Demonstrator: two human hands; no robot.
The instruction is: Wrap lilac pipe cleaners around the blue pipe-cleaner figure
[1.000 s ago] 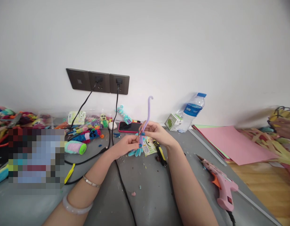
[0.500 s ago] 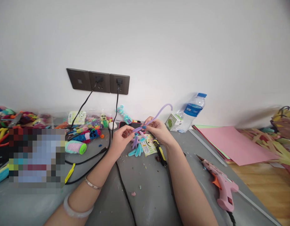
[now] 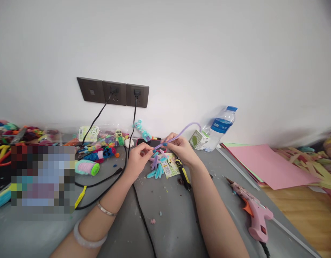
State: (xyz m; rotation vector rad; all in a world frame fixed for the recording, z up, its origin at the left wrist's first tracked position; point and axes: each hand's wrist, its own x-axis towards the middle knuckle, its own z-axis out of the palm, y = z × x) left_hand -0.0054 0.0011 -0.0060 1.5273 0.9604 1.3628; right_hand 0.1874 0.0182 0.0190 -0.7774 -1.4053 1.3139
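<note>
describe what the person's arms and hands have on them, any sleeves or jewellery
Both forearms are bare, with no sleeves in view. The left wrist carries a thin metal bangle and, further up the arm, a thick pale translucent bangle. The fingernails are painted blue. The right arm shows no jewellery.

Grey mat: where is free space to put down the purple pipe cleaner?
The grey mat is bare between the two forearms, bordered by the black cable, and again between the right forearm and the pink glue gun. Crowded: the craft pile left, and under the left hand and right hand.

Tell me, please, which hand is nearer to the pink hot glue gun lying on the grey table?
Right. The right hand is left of the pink hot glue gun; the left hand is farther left.
</note>
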